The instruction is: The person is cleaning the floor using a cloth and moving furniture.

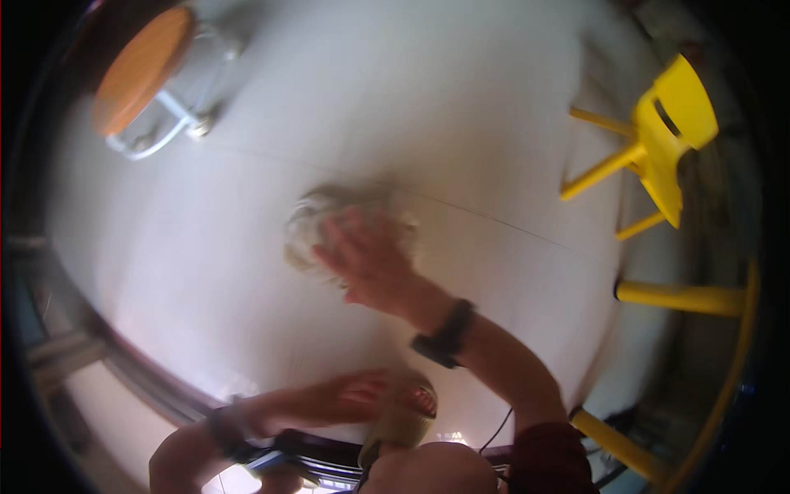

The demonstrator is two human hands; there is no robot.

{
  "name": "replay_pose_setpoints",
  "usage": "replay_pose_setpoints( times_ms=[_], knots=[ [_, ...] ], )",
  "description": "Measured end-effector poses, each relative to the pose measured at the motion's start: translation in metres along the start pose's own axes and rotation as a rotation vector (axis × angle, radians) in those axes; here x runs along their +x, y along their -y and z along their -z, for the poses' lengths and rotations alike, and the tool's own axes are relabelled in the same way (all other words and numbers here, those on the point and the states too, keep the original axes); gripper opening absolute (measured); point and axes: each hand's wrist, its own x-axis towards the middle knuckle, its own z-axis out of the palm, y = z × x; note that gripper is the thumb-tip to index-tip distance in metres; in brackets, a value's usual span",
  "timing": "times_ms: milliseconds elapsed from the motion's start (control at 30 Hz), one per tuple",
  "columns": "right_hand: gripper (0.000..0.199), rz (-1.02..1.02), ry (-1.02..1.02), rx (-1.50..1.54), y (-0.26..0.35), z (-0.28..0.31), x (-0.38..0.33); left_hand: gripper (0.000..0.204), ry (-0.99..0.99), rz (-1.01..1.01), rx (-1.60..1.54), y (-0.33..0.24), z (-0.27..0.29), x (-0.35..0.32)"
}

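Observation:
A crumpled grey-white cloth (317,218) lies on the white table top (461,123), blurred by motion. My right hand (370,263) rests on top of it and holds it pressed against the surface, the arm reaching in from the lower right with a dark band on the wrist. My left hand (350,398) stays low near the table's front edge, closed around a pale yellowish thing (407,416) whose kind is too blurred to tell. A dark band sits on that wrist too.
A yellow chair (666,140) stands past the table's right side, with more yellow legs (683,298) below it. A stool with a round orange seat (140,70) and a white frame stands at the far left. A dark rim (156,387) runs along the table's near edge.

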Motion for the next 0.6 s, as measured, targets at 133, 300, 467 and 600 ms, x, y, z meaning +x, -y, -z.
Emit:
replay_pose_setpoints(
  times_ms=[133,300,467,600],
  knots=[
    [0.068,-0.145,-0.063,0.042,-0.017,-0.049,0.003,0.057,-0.348,-0.125,-0.118,-0.048,0.023,-0.042],
    [0.048,-0.442,-0.353,0.383,-0.031,-0.010,-0.055,0.051,-0.537,-0.215,-0.160,-0.056,0.058,-0.044],
    [0.058,-1.309,-0.769,0.713,-0.018,0.007,-0.272,0.055,-0.889,-0.135,-0.001,-0.039,0.104,-0.008],
    [0.045,-1.830,-1.207,0.560,0.024,-0.017,-0.434,0.066,-1.067,-0.158,0.265,0.000,0.160,0.051]
  ],
)
